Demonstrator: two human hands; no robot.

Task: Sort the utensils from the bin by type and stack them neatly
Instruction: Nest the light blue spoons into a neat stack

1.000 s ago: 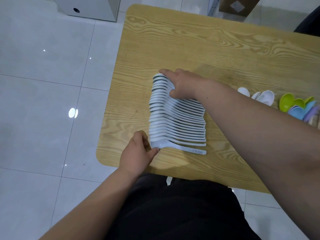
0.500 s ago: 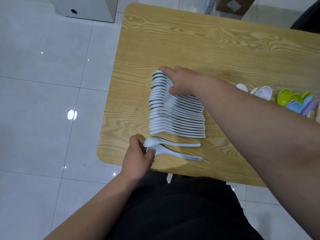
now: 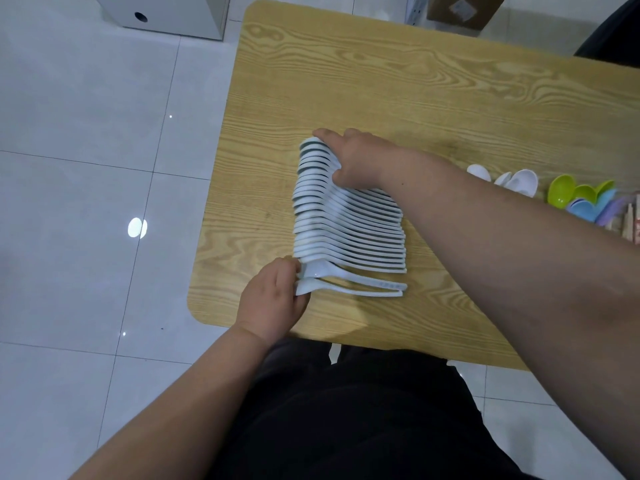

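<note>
- I see a long row of white spoons [image 3: 346,220] on the left part of the wooden counter [image 3: 381,81]. They are nested one behind the other, with bowls to the left and handles to the right.
- The row runs from the far middle of the counter toward its near edge, and the handles fan slightly.
- My right hand [image 3: 356,161] is cupped over the far end of the row. Its fingers bend over the bowls of the farthest spoons and its thumb presses against the spoons just nearer.
- My left hand [image 3: 273,299] is at the near end. Its curled fingers pinch the bowl ends of two loose white spoons [image 3: 349,285].
- Those two spoons lie just beside the nearest spoon of the row. Their handles point right and meet at the tips.
- Well apart, at the right edge, lie a few more white spoon bowls [image 3: 519,181], then green spoons [image 3: 561,194], blue spoons [image 3: 585,207] and something purple [image 3: 613,209]. My right forearm partly hides them.
- Pale floor tiles [image 3: 86,168] lie to the left of the counter, with a grey box [image 3: 166,12] at the far left.
- Dark clothing [image 3: 346,410] fills the near bottom of the view.
</note>
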